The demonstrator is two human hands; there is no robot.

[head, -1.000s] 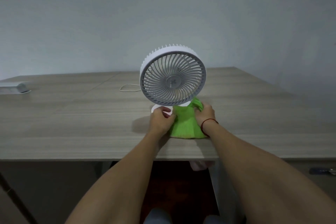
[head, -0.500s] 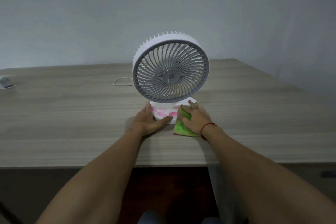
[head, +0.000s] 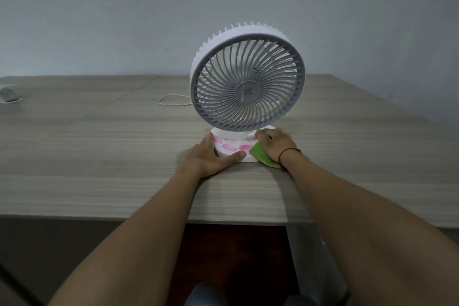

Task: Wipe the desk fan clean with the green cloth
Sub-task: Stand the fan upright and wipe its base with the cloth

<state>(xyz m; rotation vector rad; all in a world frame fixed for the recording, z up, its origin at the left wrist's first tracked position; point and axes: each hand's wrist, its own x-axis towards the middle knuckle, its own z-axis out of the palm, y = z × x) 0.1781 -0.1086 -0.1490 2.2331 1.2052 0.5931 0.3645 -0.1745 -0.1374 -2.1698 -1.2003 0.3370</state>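
A white desk fan with a grey round grille stands upright on the wooden desk, facing me. Its round white base carries pink blotches. My left hand cups the base's left front edge, thumb along the rim. My right hand presses the green cloth onto the right side of the base; most of the cloth is hidden under the palm. A red string circles my right wrist.
A thin white cable loops on the desk behind the fan's left side. A small grey object sits at the desk's far left edge. The desk's front edge runs just under my forearms. A plain wall stands behind.
The cloth was draped over the front of the base; now it is flattened on the base's right side under my right hand. My left hand has settled round the base's left edge.
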